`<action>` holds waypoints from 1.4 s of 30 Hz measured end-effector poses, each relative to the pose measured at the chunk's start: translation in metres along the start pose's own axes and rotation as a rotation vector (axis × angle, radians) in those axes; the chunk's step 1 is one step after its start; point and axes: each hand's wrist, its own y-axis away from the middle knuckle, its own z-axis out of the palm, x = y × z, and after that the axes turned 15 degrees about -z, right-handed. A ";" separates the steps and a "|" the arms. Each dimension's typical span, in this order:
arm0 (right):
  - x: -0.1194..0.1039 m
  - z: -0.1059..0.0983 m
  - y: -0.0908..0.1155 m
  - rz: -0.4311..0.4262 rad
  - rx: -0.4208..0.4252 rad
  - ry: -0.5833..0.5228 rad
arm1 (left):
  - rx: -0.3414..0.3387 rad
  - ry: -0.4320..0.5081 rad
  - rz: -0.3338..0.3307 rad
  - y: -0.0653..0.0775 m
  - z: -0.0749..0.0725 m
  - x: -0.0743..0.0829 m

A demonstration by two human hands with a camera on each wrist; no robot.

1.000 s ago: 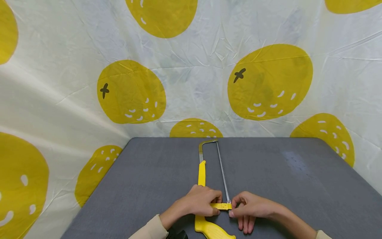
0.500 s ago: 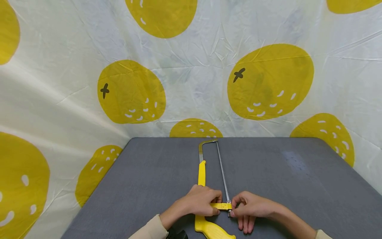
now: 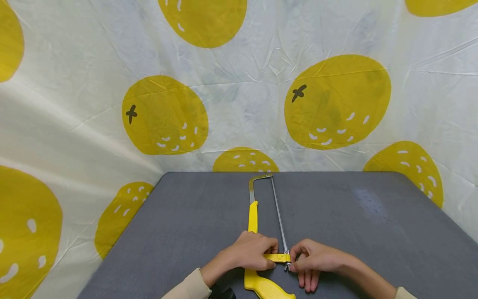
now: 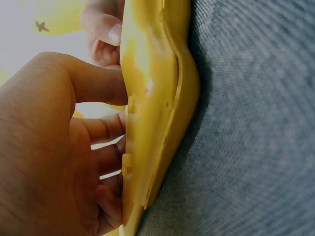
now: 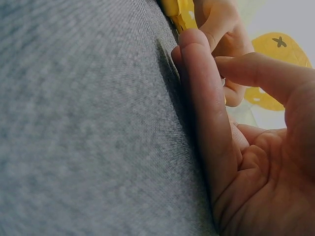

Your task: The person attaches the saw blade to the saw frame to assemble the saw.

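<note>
A hacksaw with a yellow frame (image 3: 252,216) lies flat on the grey table, its handle (image 3: 267,287) toward me and its thin blade (image 3: 279,216) on the right side. My left hand (image 3: 252,251) lies across the frame and grips it by the yellow cross-arm (image 3: 277,258). Close up in the left wrist view, the thumb and fingers reach along the yellow handle (image 4: 152,93). A small metal wing nut (image 3: 287,267) sticks out below the near blade end. My right hand (image 3: 317,258) pinches at it with thumb and index finger; the other fingers (image 5: 204,93) extend low along the tabletop.
The grey table (image 3: 209,207) reaches back to a white cloth (image 3: 242,108) printed with yellow fruit. A pale worn patch (image 3: 369,202) marks the tabletop at right. A dark object (image 3: 223,294) shows under the left wrist.
The wing nut has turned: its outline shifts from narrow to spread, and more of it shows beside my right fingertips. The left hand and the hacksaw stay in place.
</note>
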 end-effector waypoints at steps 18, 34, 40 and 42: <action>0.000 0.000 0.000 0.001 -0.002 -0.004 | -0.005 0.010 -0.012 0.001 -0.001 0.001; 0.000 -0.001 0.001 -0.004 -0.004 -0.008 | -0.001 0.003 -0.003 -0.001 0.000 0.000; 0.000 -0.002 0.000 0.002 -0.010 -0.019 | -0.002 0.008 -0.009 0.000 -0.001 0.000; 0.000 -0.002 0.000 -0.002 -0.011 -0.016 | -0.004 0.009 -0.010 -0.001 -0.001 0.000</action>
